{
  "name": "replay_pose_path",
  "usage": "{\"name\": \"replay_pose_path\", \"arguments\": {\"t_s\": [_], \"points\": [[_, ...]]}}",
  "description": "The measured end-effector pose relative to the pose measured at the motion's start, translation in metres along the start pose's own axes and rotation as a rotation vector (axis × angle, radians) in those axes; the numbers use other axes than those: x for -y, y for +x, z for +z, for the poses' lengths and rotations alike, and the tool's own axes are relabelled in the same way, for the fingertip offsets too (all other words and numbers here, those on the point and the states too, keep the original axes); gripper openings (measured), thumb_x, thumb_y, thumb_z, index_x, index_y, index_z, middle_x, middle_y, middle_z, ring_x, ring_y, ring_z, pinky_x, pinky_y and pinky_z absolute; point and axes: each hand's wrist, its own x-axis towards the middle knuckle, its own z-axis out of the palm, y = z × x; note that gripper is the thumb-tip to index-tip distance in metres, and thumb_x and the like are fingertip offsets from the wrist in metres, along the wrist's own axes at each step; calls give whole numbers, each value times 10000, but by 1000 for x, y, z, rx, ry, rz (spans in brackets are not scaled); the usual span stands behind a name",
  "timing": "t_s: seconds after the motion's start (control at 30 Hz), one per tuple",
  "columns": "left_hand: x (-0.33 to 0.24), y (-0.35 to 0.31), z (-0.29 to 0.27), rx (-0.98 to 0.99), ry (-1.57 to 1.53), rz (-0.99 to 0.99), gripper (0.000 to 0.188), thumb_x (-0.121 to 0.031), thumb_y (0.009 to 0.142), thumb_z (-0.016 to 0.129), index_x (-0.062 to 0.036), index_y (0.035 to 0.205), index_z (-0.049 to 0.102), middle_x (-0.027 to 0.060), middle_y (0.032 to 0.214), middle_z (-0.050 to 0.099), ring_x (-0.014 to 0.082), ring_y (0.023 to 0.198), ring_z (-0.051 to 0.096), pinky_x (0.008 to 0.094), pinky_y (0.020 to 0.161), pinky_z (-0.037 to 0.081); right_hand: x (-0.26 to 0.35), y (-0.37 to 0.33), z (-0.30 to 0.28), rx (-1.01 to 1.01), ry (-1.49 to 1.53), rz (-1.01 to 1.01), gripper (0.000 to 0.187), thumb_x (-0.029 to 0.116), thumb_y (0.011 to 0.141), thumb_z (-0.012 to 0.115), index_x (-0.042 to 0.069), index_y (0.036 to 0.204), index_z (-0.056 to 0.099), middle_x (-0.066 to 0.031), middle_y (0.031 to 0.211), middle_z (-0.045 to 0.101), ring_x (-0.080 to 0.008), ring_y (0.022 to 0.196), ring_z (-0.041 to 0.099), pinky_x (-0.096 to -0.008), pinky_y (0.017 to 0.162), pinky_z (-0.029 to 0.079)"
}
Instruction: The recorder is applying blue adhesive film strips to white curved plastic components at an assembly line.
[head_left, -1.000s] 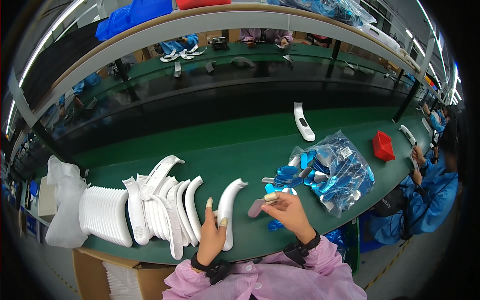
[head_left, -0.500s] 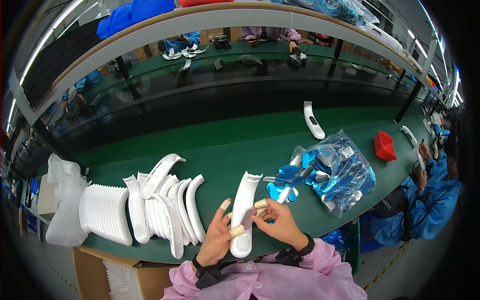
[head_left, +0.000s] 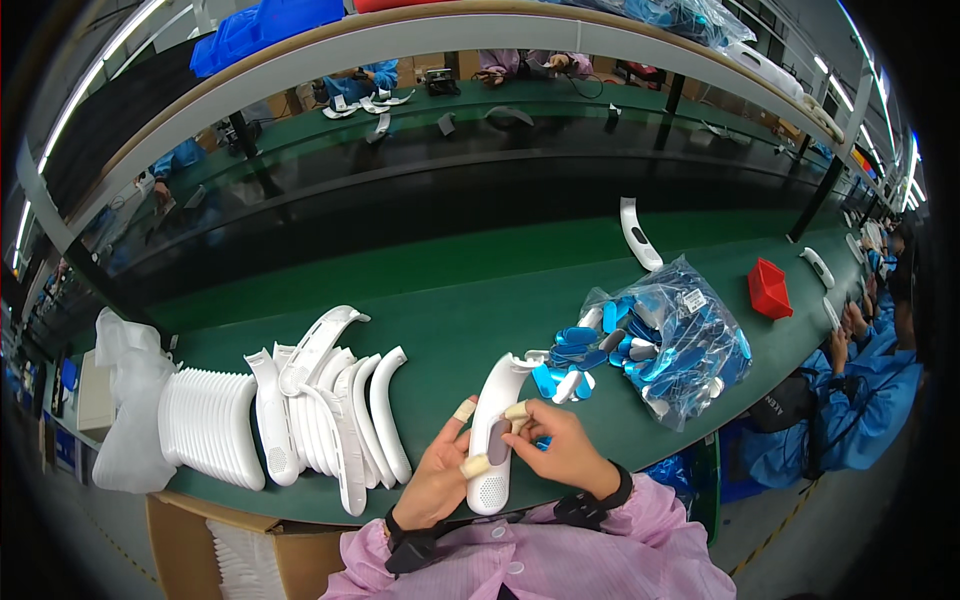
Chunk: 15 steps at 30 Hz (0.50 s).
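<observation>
A white curved plastic shell (head_left: 497, 395), with a patch of small holes at its lower end, stands slightly tilted in front of my body. My left hand (head_left: 437, 480) grips its left side, thumb across the lower part. A greyish-purple oval plate (head_left: 498, 441) lies against the middle of the shell, where a recess may be hidden under it. The fingers of my right hand (head_left: 562, 448) pinch at the plate's right edge. Several fingertips wear pale finger cots. To the right is a clear bag (head_left: 700, 330) of blue and grey oval plates, some spilled beside it.
White shells (head_left: 340, 420) are stacked at the left beside foam wrap (head_left: 130, 420). A red bin (head_left: 769, 289) and a finished-looking white shell (head_left: 638, 236) lie farther off. A shelf beam (head_left: 400, 38) crosses above. Co-workers sit at the right and across; an open carton (head_left: 180, 550) stands below.
The oval plate has gone from tilted to lying flatter against the shell. The shell's top leans more to the right. The far white shell has shifted rightward.
</observation>
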Motion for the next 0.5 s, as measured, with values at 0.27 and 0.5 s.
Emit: {"name": "replay_pose_path", "arguments": {"t_s": [0.27,0.5], "points": [[3,-2,1,-39,465,16,815,77,812,667,-8,1497,232,113,1354,494,199,1234,509,333,1042,409,6,2,11,-341,395,6,370,44,744,802,2,1069,630,-39,1075,628,-150,909,630,-275,743,543],[4,9,5,-18,230,252,809,34,839,647,-8,1500,183,123,1439,399,209,1290,456,344,1081,362,-6,11,1,85,224,12,562,121,899,677,-22,1388,438,-55,1035,662,-77,769,611,-225,705,502]]}}
